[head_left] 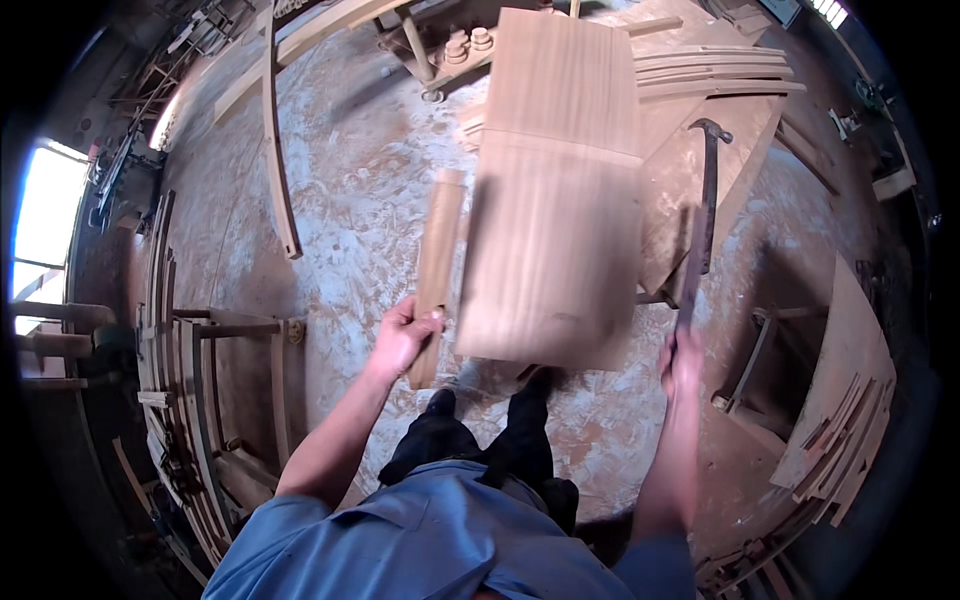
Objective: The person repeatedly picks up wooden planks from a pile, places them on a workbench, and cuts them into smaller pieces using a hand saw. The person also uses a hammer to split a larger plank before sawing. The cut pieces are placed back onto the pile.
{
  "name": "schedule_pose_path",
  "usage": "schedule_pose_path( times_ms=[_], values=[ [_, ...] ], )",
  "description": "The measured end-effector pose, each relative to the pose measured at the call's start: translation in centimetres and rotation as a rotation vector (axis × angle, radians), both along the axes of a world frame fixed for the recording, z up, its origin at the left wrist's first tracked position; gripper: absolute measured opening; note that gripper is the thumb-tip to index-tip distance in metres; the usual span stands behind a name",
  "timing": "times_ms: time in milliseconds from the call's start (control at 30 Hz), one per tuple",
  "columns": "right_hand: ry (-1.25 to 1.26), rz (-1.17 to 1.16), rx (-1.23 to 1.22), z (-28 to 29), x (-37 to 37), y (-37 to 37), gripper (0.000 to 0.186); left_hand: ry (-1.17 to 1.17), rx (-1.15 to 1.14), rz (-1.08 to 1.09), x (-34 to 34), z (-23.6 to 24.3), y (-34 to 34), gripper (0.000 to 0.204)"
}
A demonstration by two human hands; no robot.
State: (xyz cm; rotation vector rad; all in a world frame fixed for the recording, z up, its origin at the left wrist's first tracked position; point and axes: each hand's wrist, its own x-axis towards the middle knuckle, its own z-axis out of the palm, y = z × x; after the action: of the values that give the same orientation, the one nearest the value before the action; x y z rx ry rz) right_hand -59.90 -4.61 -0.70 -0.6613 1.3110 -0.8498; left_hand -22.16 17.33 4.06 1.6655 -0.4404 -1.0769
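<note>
My left hand grips a narrow wooden piece upright beside the left edge of a wide pale board, which has a line across it and a blurred lower half. My right hand is closed on a narrow dark strip, blurred, its material unclear. Just beyond that strip a hammer with a dark handle shows over a brown sheet at the right of the board.
Curved strips lie behind the board. A low wheeled stand holds small blocks. Long timber is at upper left. Racks of wood line the left; a leaning panel with offcuts is at the right. My feet are on the dusty floor.
</note>
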Motion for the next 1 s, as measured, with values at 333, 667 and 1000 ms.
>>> schedule_pose_path(
  times_ms=[333, 667, 1000],
  values=[
    [0.274, -0.540, -0.154, 3.2, 1.0, 39.5, 0.014, 0.847, -0.003, -0.167, 0.7, 3.7, 3.3, 0.058],
    [0.315, -0.698, 0.013, 7.6, 7.4, 58.0, 0.015, 0.978, 0.152, -0.746, -7.2, 4.4, 10.0, 0.066],
    [1.124, -0.685, -0.143, 10.7, 0.9, 76.2, 0.022, 0.259, 0.103, -1.845, -20.9, 3.5, 31.3, 0.064]
  ],
)
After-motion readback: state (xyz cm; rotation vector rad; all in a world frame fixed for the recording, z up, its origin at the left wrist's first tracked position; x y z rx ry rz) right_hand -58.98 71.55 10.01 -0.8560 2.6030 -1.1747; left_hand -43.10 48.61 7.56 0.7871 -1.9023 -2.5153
